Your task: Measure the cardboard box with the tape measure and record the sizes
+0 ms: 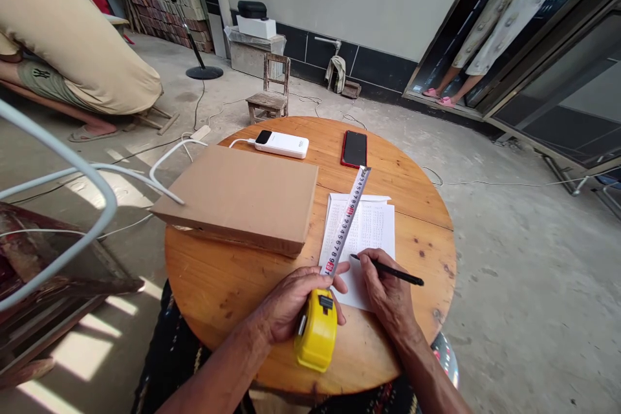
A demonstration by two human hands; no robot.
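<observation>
My left hand [297, 301] grips a yellow tape measure [317, 336] near the table's front edge. Its metal blade [345, 220] is drawn out, slanting up and to the right over sheets of paper [383, 226] covered with rows of small writing. A black pen [392, 270] is pinched in my right hand [388, 291], which rests on the lower right of the paper. The pen's tip points left, close to the paper; whether it touches I cannot tell. Left of the paper lies a closed brown cardboard box [242, 194].
The round wooden table [422, 259] also bears a white power bank [281, 144] with a cable and a red-edged phone [354, 148]. A small wooden chair [269, 94] stands behind it. One person sits at left; another person [504, 19] stands in the doorway. Cables cross the floor.
</observation>
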